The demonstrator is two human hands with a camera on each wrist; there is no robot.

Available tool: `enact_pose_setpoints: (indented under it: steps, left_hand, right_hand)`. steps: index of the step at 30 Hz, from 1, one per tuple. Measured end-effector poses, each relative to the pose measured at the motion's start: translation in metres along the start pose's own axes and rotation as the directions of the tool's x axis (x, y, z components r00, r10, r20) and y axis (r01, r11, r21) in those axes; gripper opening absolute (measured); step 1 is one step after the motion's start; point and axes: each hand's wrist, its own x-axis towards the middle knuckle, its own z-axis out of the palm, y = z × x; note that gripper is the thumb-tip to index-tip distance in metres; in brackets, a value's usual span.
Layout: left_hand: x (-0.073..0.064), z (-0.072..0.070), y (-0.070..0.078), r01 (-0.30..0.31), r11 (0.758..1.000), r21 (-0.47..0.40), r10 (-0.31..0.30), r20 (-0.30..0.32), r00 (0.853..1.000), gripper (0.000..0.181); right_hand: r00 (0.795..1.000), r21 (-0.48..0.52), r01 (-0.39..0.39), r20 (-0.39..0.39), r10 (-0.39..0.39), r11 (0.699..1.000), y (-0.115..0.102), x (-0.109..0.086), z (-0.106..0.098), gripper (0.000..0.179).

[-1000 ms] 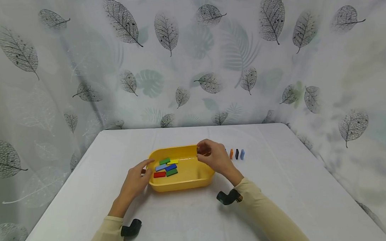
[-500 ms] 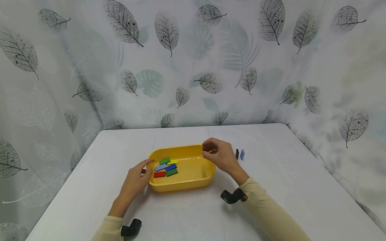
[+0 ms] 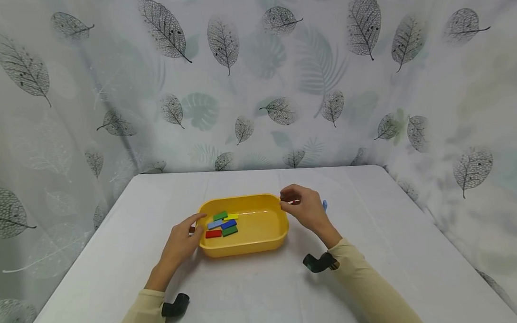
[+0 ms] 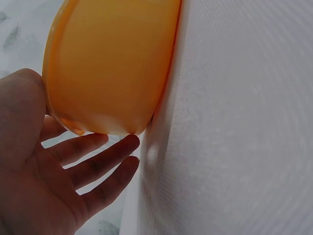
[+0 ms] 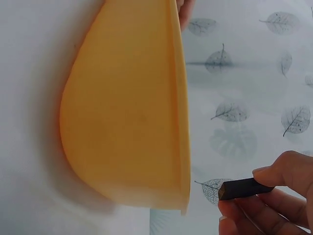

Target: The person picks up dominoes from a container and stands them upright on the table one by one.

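A yellow plastic tray [image 3: 255, 247] stands on the table, with several small coloured blocks in its left half, among them a red block [image 3: 213, 234], a dark blue block [image 3: 228, 224] and a yellow block [image 3: 231, 217]. My left hand [image 3: 183, 239] holds the tray's left end, thumb and forefinger at the rim; its other fingers lie along the outer wall in the left wrist view. Just beyond the right end, my right hand [image 3: 306, 208] pinches a small black block [image 5: 244, 188] between thumb and fingers. A bit of red [image 3: 295, 202] shows through the gap under its fingers.
A light blue block [image 3: 324, 205] stands upright behind the right hand, mostly covered by it. White cloth covers the table [image 3: 245, 294]. A leaf-patterned curtain [image 3: 261, 85] rises behind the table and at both sides.
My right hand has moved right, from over the tray's right end to just outside it. It now covers the standing orange and black blocks seen earlier. The left hand and tray stay put.
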Motion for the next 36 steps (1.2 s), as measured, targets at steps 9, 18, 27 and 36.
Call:
enact_pose_setpoints:
  steps: [9,18,27,36]
  left_hand:
    - [0.001,0.001,-0.001,0.005,1.000,-0.007,-0.005,0.000,1.000,0.041]
    - [0.001,0.001,-0.002,-0.002,1.000,-0.003,0.002,-0.001,1.000,0.041]
    - [0.001,0.001,-0.001,0.003,1.000,-0.007,-0.003,0.000,1.000,0.041]
    - [0.001,0.001,-0.001,-0.002,1.000,-0.003,0.002,-0.001,1.000,0.041]
  right_hand:
    - [1.000,0.002,-0.006,-0.016,0.006,1.000,0.010,-0.003,-0.005,0.023]
    - [0.999,-0.003,-0.032,-0.015,0.032,0.999,0.022,-0.006,-0.006,0.023]
    - [1.000,-0.015,-0.019,-0.006,0.019,1.000,0.037,-0.009,-0.007,0.022]
    - [0.998,-0.025,-0.059,0.028,0.060,0.998,0.050,-0.015,-0.006,0.024]
